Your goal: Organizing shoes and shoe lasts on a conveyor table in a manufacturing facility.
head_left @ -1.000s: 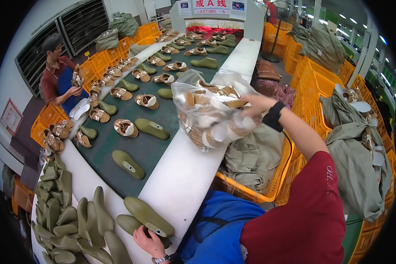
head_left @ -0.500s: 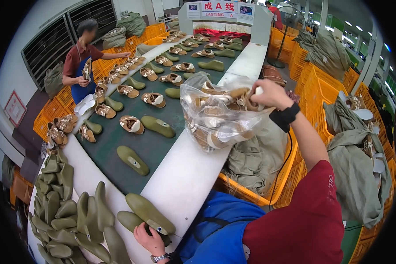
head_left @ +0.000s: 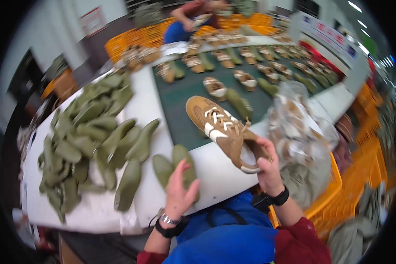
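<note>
My right hand grips a brown sneaker upper with white stripes and pale laces by its heel collar. Its toe points up and left, over the edge of the green belt. To the left, my left hand has its fingers apart and holds nothing. It is right beside two olive-green shoe lasts on the white ledge, partly covering them; whether it touches them I cannot tell. A clear plastic bag of similar brown uppers sits on the ledge beyond my right hand.
A large heap of green lasts covers the white table at left. Rows of uppers and lasts stand on the green belt. Orange crates line the right side. Across the belt, a person handles a shoe upper.
My right hand has come from the plastic bag, bringing out a brown sneaker upper. My left hand has lifted its fingers off the lasts. The view has turned left.
</note>
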`<action>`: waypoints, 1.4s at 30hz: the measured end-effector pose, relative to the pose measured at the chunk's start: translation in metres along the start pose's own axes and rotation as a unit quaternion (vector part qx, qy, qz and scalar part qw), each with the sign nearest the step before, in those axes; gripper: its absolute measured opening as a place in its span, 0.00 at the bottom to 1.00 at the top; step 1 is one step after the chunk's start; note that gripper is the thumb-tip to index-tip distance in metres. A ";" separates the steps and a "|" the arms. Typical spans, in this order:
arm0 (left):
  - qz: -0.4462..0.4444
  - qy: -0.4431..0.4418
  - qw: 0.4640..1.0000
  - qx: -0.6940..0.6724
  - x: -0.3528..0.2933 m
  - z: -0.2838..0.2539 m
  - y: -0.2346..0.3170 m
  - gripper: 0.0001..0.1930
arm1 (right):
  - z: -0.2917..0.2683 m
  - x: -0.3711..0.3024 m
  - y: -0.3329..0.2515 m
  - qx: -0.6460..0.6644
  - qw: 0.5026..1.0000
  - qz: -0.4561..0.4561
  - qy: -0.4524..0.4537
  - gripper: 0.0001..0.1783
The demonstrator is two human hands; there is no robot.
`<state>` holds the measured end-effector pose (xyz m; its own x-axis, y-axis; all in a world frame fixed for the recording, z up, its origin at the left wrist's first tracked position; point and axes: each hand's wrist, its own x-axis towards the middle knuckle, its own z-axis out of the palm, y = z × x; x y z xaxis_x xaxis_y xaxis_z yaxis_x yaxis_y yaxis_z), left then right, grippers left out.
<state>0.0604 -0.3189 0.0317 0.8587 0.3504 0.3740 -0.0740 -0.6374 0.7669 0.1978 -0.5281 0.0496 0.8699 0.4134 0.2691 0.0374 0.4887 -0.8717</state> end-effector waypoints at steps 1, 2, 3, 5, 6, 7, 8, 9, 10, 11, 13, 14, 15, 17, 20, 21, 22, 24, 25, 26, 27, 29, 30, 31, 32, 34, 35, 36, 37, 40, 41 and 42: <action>-0.024 -0.009 0.997 -0.077 0.003 0.002 0.003 0.42 | 0.013 -0.003 0.017 -0.013 0.999 -0.010 -0.030 0.31; -0.033 -0.015 0.993 -0.112 0.008 0.003 0.015 0.48 | 0.024 -0.005 0.029 -0.068 0.994 -0.041 -0.079 0.31; -0.057 0.005 0.980 -0.189 0.013 0.002 0.027 0.49 | 0.037 -0.009 0.037 -0.117 0.982 -0.077 -0.126 0.32; -0.010 0.081 0.988 -0.131 0.021 0.001 0.021 0.47 | 0.055 -0.011 0.042 -0.193 0.957 -0.103 -0.188 0.34; -0.037 0.094 0.989 -0.108 0.018 -0.003 0.022 0.45 | 0.064 -0.011 0.043 -0.210 0.953 -0.109 -0.190 0.33; -0.063 0.104 0.989 -0.086 0.015 -0.007 0.023 0.43 | 0.072 -0.010 0.042 -0.229 0.948 -0.116 -0.188 0.33; -0.047 0.133 0.988 -0.063 0.012 -0.004 0.021 0.37 | 0.076 -0.011 0.038 -0.252 0.943 -0.122 -0.181 0.32; -0.036 0.135 0.990 -0.032 0.008 -0.005 0.019 0.36 | 0.078 -0.005 0.032 -0.334 0.914 -0.126 -0.195 0.26; -0.031 0.114 0.993 -0.019 0.005 -0.008 0.016 0.35 | 0.079 0.002 0.032 -0.385 0.889 -0.145 -0.201 0.24; -0.024 0.092 0.995 -0.008 0.004 -0.009 0.016 0.35 | 0.078 0.009 0.031 -0.436 0.861 -0.164 -0.205 0.21; -0.024 0.080 0.996 -0.022 0.001 -0.003 0.021 0.35 | 0.077 0.019 0.028 -0.454 0.853 -0.154 -0.207 0.19; -0.023 0.076 0.996 -0.030 -0.001 -0.002 0.023 0.35 | 0.077 0.021 0.026 -0.466 0.845 -0.150 -0.214 0.17; -0.023 0.072 0.997 -0.032 0.000 -0.003 0.020 0.35 | 0.076 0.019 0.028 -0.467 0.846 -0.147 -0.211 0.17; 0.033 0.069 0.983 0.168 0.005 -0.009 0.009 0.29 | 0.076 0.017 0.034 -0.405 0.893 -0.121 -0.154 0.17; 0.064 0.104 0.974 0.189 0.013 -0.011 0.010 0.22 | 0.078 0.015 0.034 -0.405 0.882 -0.179 -0.163 0.19; 0.062 0.104 0.977 0.174 0.015 -0.010 0.015 0.21 | 0.076 0.016 0.034 -0.409 0.867 -0.223 -0.177 0.19; 0.081 0.117 0.978 0.153 0.019 -0.008 0.023 0.17 | 0.072 0.018 0.035 -0.412 0.858 -0.249 -0.178 0.18; 0.098 0.097 0.976 0.169 0.025 0.000 0.033 0.14 | 0.062 0.017 0.028 -0.440 0.840 -0.268 -0.170 0.17; 0.107 0.081 0.972 0.191 0.028 0.006 0.037 0.12 | 0.055 0.014 0.024 -0.463 0.823 -0.280 -0.171 0.16; 0.113 0.078 0.968 0.211 0.028 0.011 0.036 0.10 | 0.050 0.011 0.024 -0.485 0.812 -0.272 -0.179 0.16; 0.122 0.079 0.962 0.231 0.022 0.011 0.029 0.09 | 0.052 0.008 0.030 -0.505 0.801 -0.264 -0.185 0.16; 0.103 0.082 0.969 0.209 0.012 0.010 0.019 0.08 | 0.057 0.006 0.041 -0.447 0.837 -0.259 -0.180 0.17; 0.098 0.094 0.966 0.219 0.005 0.007 0.007 0.08 | 0.062 0.002 0.045 -0.446 0.846 -0.214 -0.200 0.18; 0.094 0.096 0.956 0.261 0.004 0.003 0.037 0.12 | 0.062 -0.001 0.043 -0.431 0.857 -0.203 -0.199 0.16; 0.125 0.078 0.959 0.242 0.005 0.006 0.048 0.12 | 0.063 -0.004 0.040 -0.443 0.850 -0.196 -0.208 0.14; 0.110 0.062 0.965 0.231 0.008 0.012 0.060 0.13 | 0.053 -0.004 0.038 -0.423 0.862 -0.212 -0.181 0.11; 0.093 0.059 0.967 0.231 0.010 0.017 0.062 0.13 | 0.049 -0.002 0.029 -0.408 0.868 -0.224 -0.172 0.09; 0.104 0.049 0.968 0.225 0.012 0.022 0.062 0.13 | 0.044 -0.001 0.021 -0.415 0.868 -0.223 -0.157 0.09; 0.084 0.061 0.977 0.187 0.014 0.026 0.062 0.15 | 0.042 0.001 0.014 -0.436 0.860 -0.162 -0.210 0.12; 0.015 0.082 0.990 0.116 0.019 0.018 0.053 0.20 | 0.040 -0.008 0.021 -0.434 0.845 -0.185 -0.253 0.13; -0.034 0.093 0.992 0.076 0.024 0.012 0.047 0.22 | 0.039 -0.009 0.027 -0.415 0.834 -0.267 -0.245 0.11; -0.038 0.078 0.996 0.022 0.026 0.009 0.041 0.23 | 0.038 -0.007 0.033 -0.426 0.828 -0.204 -0.303 0.10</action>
<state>0.0845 -0.3419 0.0686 0.7718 0.4985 0.3947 0.0135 -0.6335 0.7736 0.1738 -0.4856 0.0345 0.3029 0.7825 0.5439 0.8247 0.0708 -0.5611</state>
